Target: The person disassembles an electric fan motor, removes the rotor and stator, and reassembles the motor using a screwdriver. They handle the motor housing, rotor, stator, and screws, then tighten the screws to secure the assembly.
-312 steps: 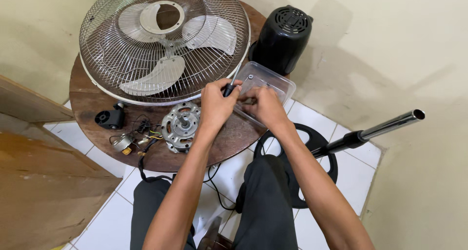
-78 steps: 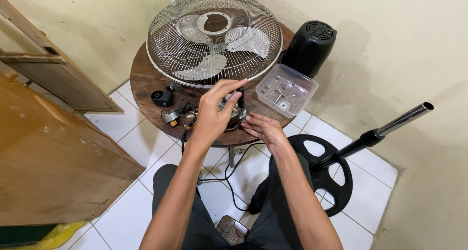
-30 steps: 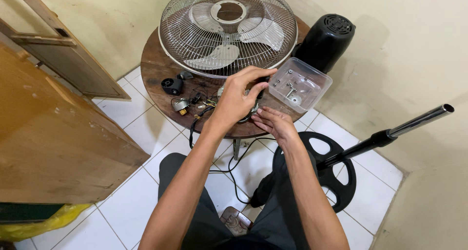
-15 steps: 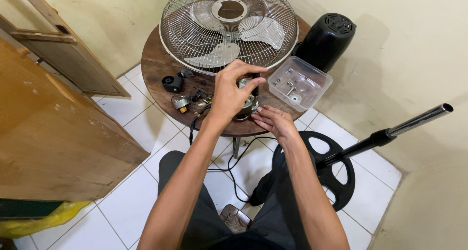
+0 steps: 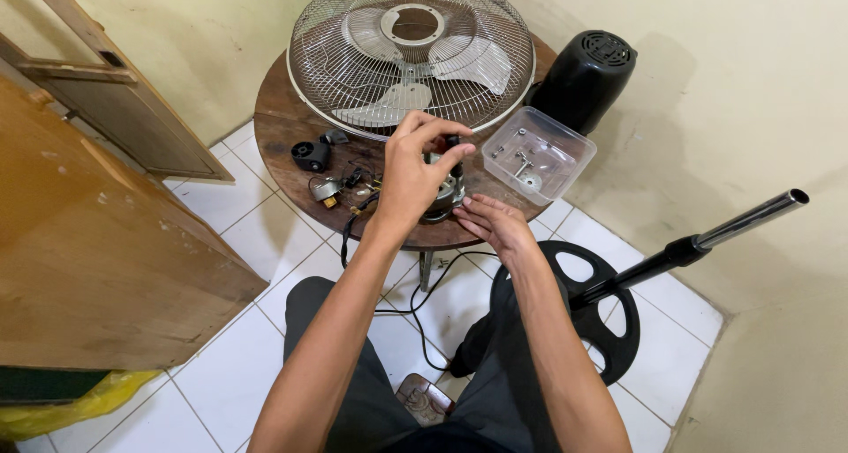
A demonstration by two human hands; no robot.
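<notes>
A bare fan motor (image 5: 439,191) sits near the front edge of a round wooden table (image 5: 281,124), shaft pointing up. The left hand (image 5: 412,172) arches over it from above, fingertips pinched on a small dark part at the shaft's top; the right hand (image 5: 491,224) rests open just beside its base. A clear plastic tray (image 5: 538,154) lies right, a fan guard (image 5: 412,51) behind.

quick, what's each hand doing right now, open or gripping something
Left hand: fingers curled over the top of the fan motor on the round table, gripping it.
Right hand: open, flat beside the motor at the table edge, holding nothing.
</notes>
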